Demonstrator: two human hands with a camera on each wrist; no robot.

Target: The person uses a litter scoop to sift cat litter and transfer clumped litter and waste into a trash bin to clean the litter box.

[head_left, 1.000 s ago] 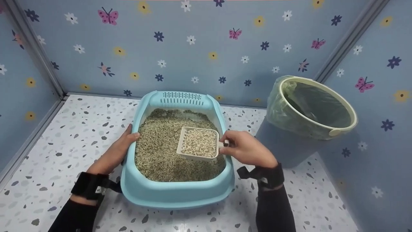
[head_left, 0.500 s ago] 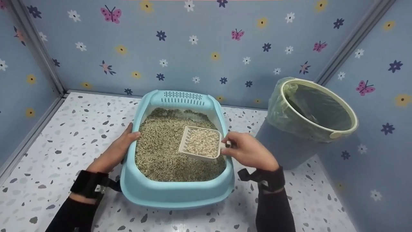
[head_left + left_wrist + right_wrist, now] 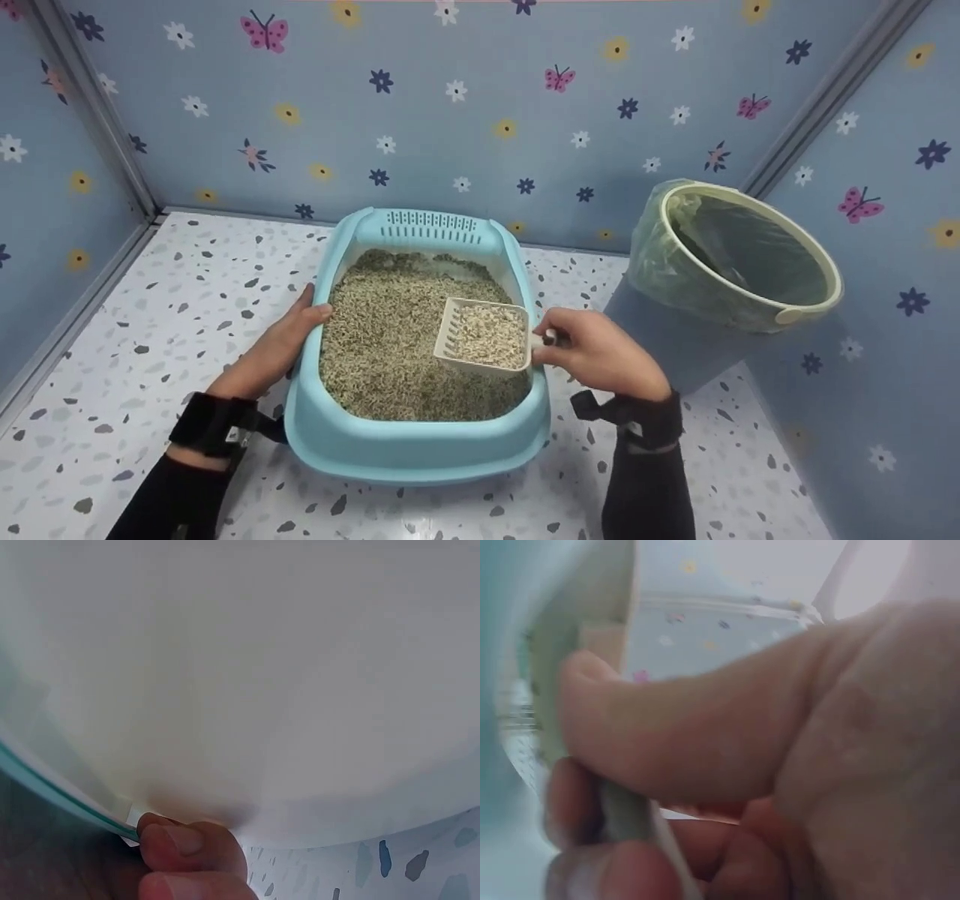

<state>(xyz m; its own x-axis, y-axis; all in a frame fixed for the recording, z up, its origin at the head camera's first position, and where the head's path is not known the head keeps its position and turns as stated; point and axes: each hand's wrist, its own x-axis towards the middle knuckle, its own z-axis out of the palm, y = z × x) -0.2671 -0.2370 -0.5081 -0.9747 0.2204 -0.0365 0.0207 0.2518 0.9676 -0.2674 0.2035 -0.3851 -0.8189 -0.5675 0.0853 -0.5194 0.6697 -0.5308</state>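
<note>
A light blue litter box filled with brown-grey pellet litter stands on the floor. My left hand grips its left side, thumb over the rim and fingers beneath; in the left wrist view its fingertips curl at the rim's underside. My right hand pinches the short handle of a cream litter scoop at the box's right side. The scoop is level above the litter, with paler pellets heaped toward its handle end. In the right wrist view the thumb lies along the handle.
A waste bin with a greenish liner bag and cream rim ring stands at the right, near the corner. Flower-printed walls enclose the back and sides. Speckled floor surrounds the box.
The scoop and right hand have shifted a little to the right over the box. Pellets in the scoop have settled toward the handle, baring more slots. The left hand keeps its grip.
</note>
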